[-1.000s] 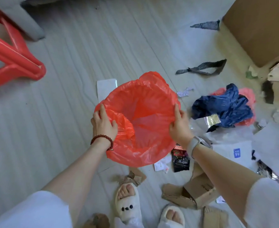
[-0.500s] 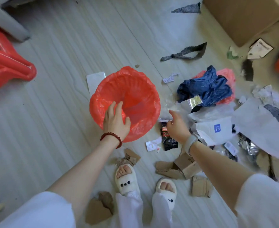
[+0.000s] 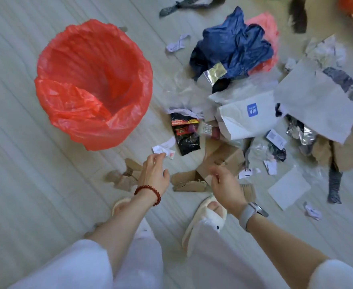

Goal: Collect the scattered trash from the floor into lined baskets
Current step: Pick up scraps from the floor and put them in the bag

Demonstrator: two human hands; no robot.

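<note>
**Basket lined, hands free, trash pile waiting**

Round basket with a thin red plastic liner [image 3: 92, 80] standing upright on the pale plank floor [image 3: 25, 184], left of the mess, nothing inside yet. Left hand [image 3: 154, 174], the one with the dark red bead bracelet [image 3: 148, 193], loosely open with fingers spread, holding nothing, hovering just near a small crumpled white receipt [image 3: 164, 150]. Right hand [image 3: 226, 186] half curled above the torn brown cardboard scraps [image 3: 219, 163]; looks empty, but motion blur makes it hard to swear to.

Rest of the trash spread right of the basket: black snack wrapper with a red label [image 3: 185, 134], white paper bag with a blue square logo [image 3: 248, 119], crumpled navy plastic bag [image 3: 234, 49] further away.

Possible trouble from here:
- Liner only draped over the rim, sagging inward on the near side. Stiff cardboard dropped on that fold could probably drag it down into the basket.
- Light receipts and film likely to flutter out of a loose grab, or miss the opening.
- Slippers right among the cardboard, so easy to tread on bits or kick them around.

Versus half a second ago: left hand off the liner rim, right hand pulled back nearer the feet, both now low over the scraps. View tipped lower and closer, red stool gone from sight.
</note>
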